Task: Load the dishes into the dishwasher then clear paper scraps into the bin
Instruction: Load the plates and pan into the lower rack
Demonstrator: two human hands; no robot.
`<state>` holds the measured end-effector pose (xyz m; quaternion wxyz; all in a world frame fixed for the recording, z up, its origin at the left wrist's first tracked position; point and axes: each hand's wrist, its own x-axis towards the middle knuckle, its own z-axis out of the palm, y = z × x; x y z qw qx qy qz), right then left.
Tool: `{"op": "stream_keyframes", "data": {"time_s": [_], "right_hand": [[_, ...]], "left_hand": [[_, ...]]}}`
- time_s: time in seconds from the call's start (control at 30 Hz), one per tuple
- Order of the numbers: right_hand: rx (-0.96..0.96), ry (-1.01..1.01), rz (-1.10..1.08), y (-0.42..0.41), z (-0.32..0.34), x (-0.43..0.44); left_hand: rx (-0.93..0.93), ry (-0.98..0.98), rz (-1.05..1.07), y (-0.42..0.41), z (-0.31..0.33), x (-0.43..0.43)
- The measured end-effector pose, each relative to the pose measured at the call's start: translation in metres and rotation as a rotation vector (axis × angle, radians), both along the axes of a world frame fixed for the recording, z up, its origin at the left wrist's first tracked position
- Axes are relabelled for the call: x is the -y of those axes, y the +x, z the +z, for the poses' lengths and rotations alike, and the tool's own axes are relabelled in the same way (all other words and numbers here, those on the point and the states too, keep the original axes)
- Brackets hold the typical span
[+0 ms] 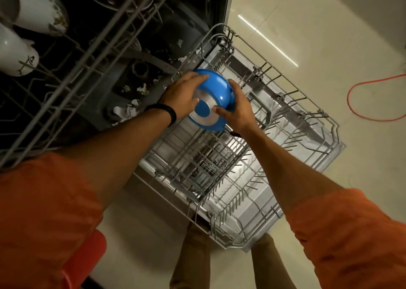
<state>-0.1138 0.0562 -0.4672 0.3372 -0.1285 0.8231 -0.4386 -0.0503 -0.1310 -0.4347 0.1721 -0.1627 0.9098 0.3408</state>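
Closest are the person's orange sleeves (pixel 351 233) and a red thing (pixel 85 260) low on the left, too blurry to name. Past them the dishwasher's lower rack (pixel 241 192) is pulled out over the open door.

Both hands hold a blue pan (pixel 216 84) upside down over the far left part of that rack. I cannot tell if the pan touches the wires. The left hand (pixel 184 95), with a black wristband (pixel 167 110), grips the pan's side and its shiny bottom. The right hand (pixel 236 110) grips the other side, with its thumb on the bottom and its fingers curled round the edge.

Behind the hands, white paper scraps (pixel 127 110) lie on the dark floor inside the dishwasher. Above them is the upper rack (pixel 92 53) with white mugs (pixel 15 53). Far off to the right, an orange cord (pixel 360 115) lies on the pale floor.
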Motion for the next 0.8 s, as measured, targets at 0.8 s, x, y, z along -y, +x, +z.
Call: {"op": "stream_keyframes", "data": {"time_s": [0.8], "right_hand": [[-0.175,0.314,0.065,0.008,-0.009,0.010]], "left_hand": [[0.142,-0.161,-0.049,-0.004,-0.021,-0.028]]}}
